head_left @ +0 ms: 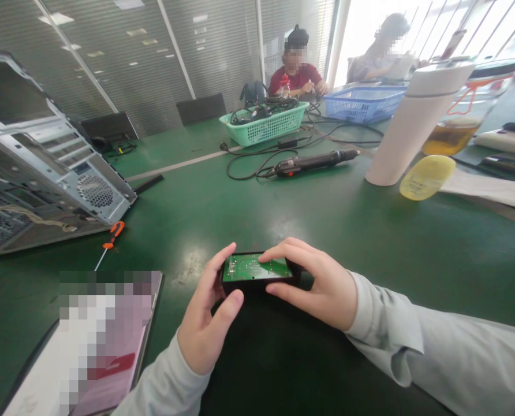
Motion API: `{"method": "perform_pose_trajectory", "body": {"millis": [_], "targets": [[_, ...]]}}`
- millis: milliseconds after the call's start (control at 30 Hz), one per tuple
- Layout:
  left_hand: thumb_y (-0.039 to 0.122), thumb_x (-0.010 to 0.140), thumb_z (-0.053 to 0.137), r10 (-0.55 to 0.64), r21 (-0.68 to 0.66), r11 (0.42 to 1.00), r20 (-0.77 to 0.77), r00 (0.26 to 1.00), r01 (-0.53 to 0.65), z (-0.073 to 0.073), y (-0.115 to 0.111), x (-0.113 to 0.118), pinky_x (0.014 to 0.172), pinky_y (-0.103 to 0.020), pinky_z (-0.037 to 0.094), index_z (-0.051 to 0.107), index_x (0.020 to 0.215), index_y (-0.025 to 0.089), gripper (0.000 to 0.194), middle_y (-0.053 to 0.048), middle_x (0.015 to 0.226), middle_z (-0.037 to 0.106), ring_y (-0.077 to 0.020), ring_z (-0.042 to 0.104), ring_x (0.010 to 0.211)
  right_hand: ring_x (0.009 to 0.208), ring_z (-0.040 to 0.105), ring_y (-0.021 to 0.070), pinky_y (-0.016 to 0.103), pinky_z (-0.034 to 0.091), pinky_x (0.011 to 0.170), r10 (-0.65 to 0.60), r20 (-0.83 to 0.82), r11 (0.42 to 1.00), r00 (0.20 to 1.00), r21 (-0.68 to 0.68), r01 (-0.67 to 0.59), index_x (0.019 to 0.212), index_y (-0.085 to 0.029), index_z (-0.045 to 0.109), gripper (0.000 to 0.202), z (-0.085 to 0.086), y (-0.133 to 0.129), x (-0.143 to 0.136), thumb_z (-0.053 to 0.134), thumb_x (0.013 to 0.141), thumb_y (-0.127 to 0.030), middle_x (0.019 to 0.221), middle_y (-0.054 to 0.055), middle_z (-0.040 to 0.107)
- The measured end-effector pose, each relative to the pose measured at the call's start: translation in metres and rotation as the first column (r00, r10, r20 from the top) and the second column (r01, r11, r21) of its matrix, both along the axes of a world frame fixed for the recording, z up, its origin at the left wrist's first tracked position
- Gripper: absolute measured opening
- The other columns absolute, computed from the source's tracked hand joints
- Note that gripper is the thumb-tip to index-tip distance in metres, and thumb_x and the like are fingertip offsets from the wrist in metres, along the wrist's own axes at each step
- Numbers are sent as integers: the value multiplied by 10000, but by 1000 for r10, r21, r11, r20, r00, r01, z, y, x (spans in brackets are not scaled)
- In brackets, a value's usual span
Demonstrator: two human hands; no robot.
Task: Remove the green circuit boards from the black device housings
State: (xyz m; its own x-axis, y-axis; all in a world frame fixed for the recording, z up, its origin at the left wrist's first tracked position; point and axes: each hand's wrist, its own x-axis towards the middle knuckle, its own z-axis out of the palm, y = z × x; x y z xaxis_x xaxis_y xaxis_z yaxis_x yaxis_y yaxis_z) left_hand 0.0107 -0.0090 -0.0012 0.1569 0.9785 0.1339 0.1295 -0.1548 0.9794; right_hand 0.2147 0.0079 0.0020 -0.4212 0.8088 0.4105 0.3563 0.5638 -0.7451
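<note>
A green circuit board sits inside a small black case, just above or on the green table in front of me. My left hand grips the left end of the case, thumb on the near side and fingers around the far side. My right hand is at the right end. Its index finger rests on the board's face, while its thumb presses the case's near edge. The underside of the case and some of my fingers are hidden.
An open computer case stands left, with an orange-handled screwdriver beside it. A magazine lies near left. Farther back are an electric screwdriver, a green basket of cables, a blue basket, a white tumbler and two people.
</note>
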Motion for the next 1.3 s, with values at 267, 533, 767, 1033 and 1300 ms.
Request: {"method": "perform_pose_trajectory", "body": {"millis": [267,533,767,1033,1300], "targets": [[319,790,614,0,51,999,-107,994,6,0,-3,-1,834,-312,460,445,1300,246,542,-59,1183,581,-242,563,1024,845,535,134,241,476,716,-25,-115,989,993,-145,8,1054,-192,561,224,4,-3,-1,596,846,-267,988,38,558],[302,868,502,31,123,992,1,1000,-30,1,-5,-1,913,-350,433,556,1114,265,254,-38,1156,549,-228,509,1054,884,507,135,261,446,775,7,-42,999,999,43,-5,1012,-197,472,185,1,-4,-2,562,850,-177,1012,32,496],[218,878,484,0,204,979,23,1000,-4,1,-5,0,936,-330,421,572,1062,258,208,-33,1181,574,-219,497,1119,1038,500,176,305,457,887,60,-48,997,997,57,-57,1011,-197,485,167,0,-3,-3,524,856,-150,1088,66,470],[182,897,447,-39,249,968,-11,999,41,0,-4,-1,962,-298,391,553,1092,285,245,-11,1203,558,-195,472,1160,1016,499,157,290,452,885,68,-53,995,996,83,-63,992,-190,488,160,-1,-3,-3,531,851,-129,1101,67,454],[213,920,423,-69,273,959,-60,996,82,-1,-4,-6,968,-250,395,530,1136,329,267,20,1225,538,-167,467,1167,963,506,160,292,444,836,53,-68,996,996,73,-48,1028,-200,445,223,-2,-3,-2,558,842,-152,1056,46,476]]}}
